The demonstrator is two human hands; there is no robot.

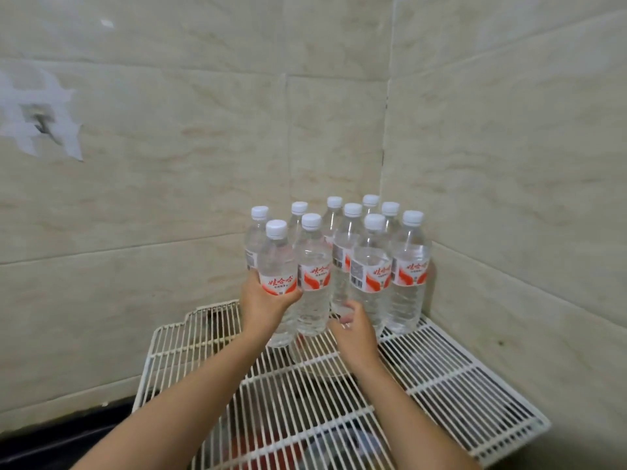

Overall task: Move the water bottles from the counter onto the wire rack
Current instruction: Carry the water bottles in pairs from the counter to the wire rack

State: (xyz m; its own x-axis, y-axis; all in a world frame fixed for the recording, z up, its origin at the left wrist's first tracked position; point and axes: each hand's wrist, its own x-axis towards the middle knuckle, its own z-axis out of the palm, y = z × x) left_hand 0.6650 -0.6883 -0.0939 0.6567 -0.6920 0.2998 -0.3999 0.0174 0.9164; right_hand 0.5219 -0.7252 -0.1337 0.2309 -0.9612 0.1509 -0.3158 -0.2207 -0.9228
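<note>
Water bottles point(369, 266), ten of them by the white caps, stand packed upright in the far right corner of the wire rack point(458, 385), tight against the corner where the tiled walls point(169, 164) meet. The action is at the near left of that cluster. The left hand point(263, 301) has its fingers and thumb wrapped round the front-left bottle point(277, 262) at the red-and-white label, coming at it from the near side. That bottle is upright, cap up, just beside its neighbour on the right. Its base is down at rack level, but I can't tell whether it is resting on the wires.

The right hand point(356, 334) is low in the middle of the rack, reaching for the lower body of the middle bottle point(339, 300). Its fingertips are at the plastic, but the back of the hand hides them, so I can't call it a grip or just a steadying touch.

This looks like the placing step, well along. What matters now is the front-left bottle's long axis: it is vertical and needs to stay that way, with the base flat across the wires before the left hand lets go. That is the hand in charge, and the bottle lies just beyond its palm. The near half of the rack holds no bottles.
</note>
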